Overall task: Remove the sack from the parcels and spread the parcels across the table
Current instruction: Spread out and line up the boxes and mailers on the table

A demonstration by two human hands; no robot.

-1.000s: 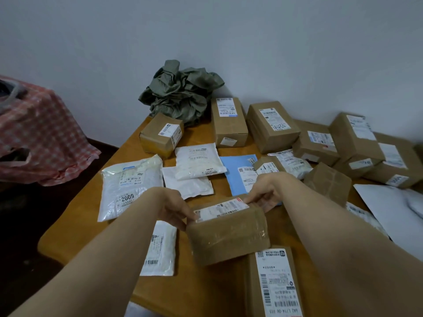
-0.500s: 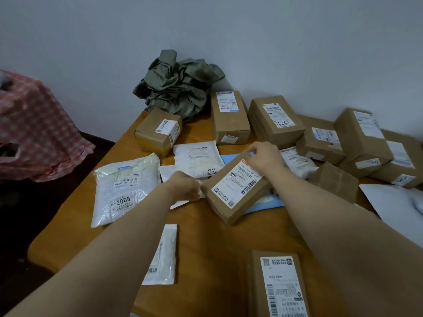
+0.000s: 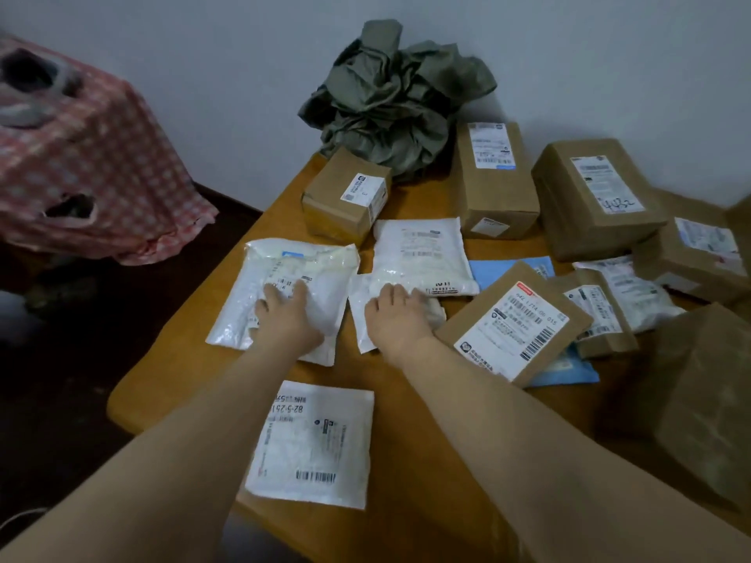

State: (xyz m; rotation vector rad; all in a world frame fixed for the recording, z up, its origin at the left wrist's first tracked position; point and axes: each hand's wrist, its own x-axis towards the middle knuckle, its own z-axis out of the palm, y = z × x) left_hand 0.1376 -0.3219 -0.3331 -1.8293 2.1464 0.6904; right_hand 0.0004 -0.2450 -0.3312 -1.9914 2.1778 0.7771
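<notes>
Sack [image 3: 396, 97] behind parcels [image 3: 410, 253] on table [image 3: 414, 400].

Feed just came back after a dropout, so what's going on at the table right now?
A person is spreading parcels over the table. The left hand rests palm down on a large white mailer. The right hand rests on a smaller white mailer beside it. The green sack is already off, crumpled at the table's far edge by the wall. Brown boxes crowd and overlap on the right.
</notes>
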